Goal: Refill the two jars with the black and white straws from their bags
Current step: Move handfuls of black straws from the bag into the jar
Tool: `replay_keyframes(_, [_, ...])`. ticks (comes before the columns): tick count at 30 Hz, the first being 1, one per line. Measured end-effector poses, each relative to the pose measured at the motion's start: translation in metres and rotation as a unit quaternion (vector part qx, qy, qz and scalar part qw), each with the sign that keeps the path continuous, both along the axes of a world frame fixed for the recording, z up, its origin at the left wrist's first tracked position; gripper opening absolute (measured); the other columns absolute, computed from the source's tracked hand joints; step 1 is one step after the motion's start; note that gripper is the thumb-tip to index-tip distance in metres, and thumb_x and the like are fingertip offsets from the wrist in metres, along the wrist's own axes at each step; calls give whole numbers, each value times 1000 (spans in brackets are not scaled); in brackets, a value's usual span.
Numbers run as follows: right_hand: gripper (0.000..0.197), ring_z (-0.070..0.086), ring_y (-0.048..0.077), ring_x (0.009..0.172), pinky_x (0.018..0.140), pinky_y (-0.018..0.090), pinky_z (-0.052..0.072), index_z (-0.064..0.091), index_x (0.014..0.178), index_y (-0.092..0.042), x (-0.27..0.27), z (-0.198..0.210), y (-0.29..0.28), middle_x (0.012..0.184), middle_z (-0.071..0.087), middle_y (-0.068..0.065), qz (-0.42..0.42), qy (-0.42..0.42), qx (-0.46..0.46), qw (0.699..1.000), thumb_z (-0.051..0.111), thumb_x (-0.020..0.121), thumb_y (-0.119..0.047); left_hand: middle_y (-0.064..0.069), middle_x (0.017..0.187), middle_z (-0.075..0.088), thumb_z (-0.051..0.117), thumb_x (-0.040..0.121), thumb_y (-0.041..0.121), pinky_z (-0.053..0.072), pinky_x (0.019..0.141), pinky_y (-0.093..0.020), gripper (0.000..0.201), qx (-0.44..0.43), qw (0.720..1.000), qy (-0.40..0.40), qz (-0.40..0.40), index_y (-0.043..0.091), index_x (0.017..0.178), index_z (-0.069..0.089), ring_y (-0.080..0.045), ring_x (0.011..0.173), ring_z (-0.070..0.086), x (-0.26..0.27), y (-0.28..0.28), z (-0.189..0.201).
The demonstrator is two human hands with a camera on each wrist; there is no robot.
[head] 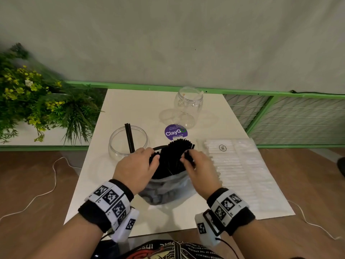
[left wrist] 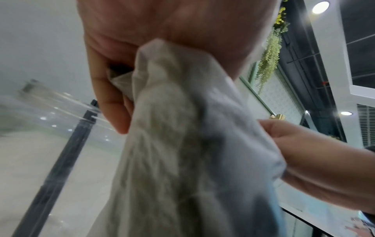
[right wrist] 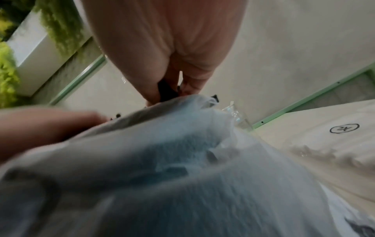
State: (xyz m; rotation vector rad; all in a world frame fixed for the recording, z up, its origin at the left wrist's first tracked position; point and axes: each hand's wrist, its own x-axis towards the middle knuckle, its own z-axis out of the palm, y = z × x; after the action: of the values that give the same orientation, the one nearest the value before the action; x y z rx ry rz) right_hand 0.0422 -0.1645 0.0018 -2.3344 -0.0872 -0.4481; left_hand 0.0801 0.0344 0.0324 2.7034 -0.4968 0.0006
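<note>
A clear bag (head: pixel 164 189) full of black straws (head: pixel 174 156) stands at the table's middle front. My left hand (head: pixel 154 156) grips the bag's left side; in the left wrist view the plastic (left wrist: pixel 172 128) bunches into its curled fingers. On the bag's right, my right hand (head: pixel 186 157) pinches a few black straws (right wrist: pixel 165 91) at their tops. Left of the bag sits a wide jar (head: pixel 127 142) holding two black straws (head: pixel 129 137). A taller jar (head: pixel 188 101) with a few white straws stands at the back. To the right lies the flat bag of white straws (head: pixel 240 165).
A purple ClayGo sticker (head: pixel 175 132) lies on the white table (head: pixel 130 109) between the jars. A planter with greenery (head: pixel 37 94) fills the left, a green-framed rail (head: pixel 280 113) the back right. White cables trail over the wooden floor on both sides.
</note>
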Motion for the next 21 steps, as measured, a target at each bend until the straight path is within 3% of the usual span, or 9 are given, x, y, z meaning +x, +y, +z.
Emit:
replay_keyframes(1, [5, 59, 21, 77, 68, 30, 46, 60, 95, -16, 0, 4, -4, 84, 65, 3, -17, -17, 45, 999, 60, 91, -15, 0, 99, 60, 34, 96, 45, 46, 67, -34, 34, -9, 1000, 2, 5, 23, 110, 56, -25, 86, 60, 2, 3, -2])
replay_keyframes(3, [23, 62, 14, 78, 69, 26, 50, 54, 101, -31, -1, 9, -11, 88, 65, -3, -35, -36, 117, 992, 61, 91, -11, 0, 99, 61, 33, 96, 46, 48, 68, -36, 35, -20, 1000, 5, 11, 23, 109, 56, -26, 85, 61, 4, 6, -5])
replay_keyframes(5, [41, 60, 10, 80, 72, 23, 50, 46, 111, -41, -1, 5, -15, 95, 62, -5, -41, -24, 122, 991, 60, 91, -8, 0, 98, 61, 34, 96, 46, 48, 68, -36, 34, -27, 1000, 1, 12, 24, 108, 57, -26, 84, 61, 4, 6, -6])
replay_keyframes(8, [57, 53, 17, 95, 86, 35, 48, 40, 133, -29, 1, -10, -19, 114, 54, -2, -44, -13, -1, 999, 57, 86, 0, 0, 98, 60, 35, 96, 45, 47, 67, -34, 33, -39, 999, 7, 10, 24, 109, 57, -26, 84, 60, 3, 3, -4])
replay_keyframes(10, [63, 46, 25, 108, 96, 45, 44, 39, 137, -22, 2, -17, -20, 127, 47, 6, -56, -41, -104, 992, 61, 82, 0, 1, 99, 59, 34, 96, 47, 46, 66, -32, 35, -39, 999, 15, 9, 25, 111, 56, -23, 84, 59, 3, 3, -3])
replay_keyframes(13, [57, 42, 24, 114, 103, 38, 35, 37, 141, -21, -6, -9, -14, 137, 38, 4, -79, -117, -95, 985, 58, 88, -13, 1, 102, 59, 32, 96, 50, 43, 67, -31, 39, -37, 999, 31, 14, 25, 114, 55, -21, 87, 58, 1, 4, -2])
replay_keyframes(16, [42, 46, 21, 110, 98, 31, 37, 48, 132, -16, -23, 0, 2, 126, 49, 3, 38, -173, -103, 979, 56, 92, -24, 0, 103, 59, 33, 96, 50, 41, 69, -30, 40, -42, 998, 40, 13, 24, 116, 55, -21, 90, 58, 1, 4, -2])
replay_keyframes(18, [47, 49, 21, 108, 97, 29, 38, 51, 127, -16, -31, -4, 12, 119, 56, 3, 134, -128, -188, 964, 60, 88, -42, -1, 106, 59, 36, 96, 48, 44, 73, -32, 37, -64, 997, 49, 8, 24, 117, 55, -22, 94, 58, 3, 4, -2])
replay_keyframes(21, [64, 51, 18, 102, 89, 26, 33, 48, 121, -22, -31, -20, 15, 113, 56, -4, 158, -25, -277, 947, 65, 71, -57, -3, 107, 58, 40, 97, 38, 47, 79, -37, 28, -113, 992, 62, -1, 28, 122, 48, -24, 95, 58, 4, 4, -1])
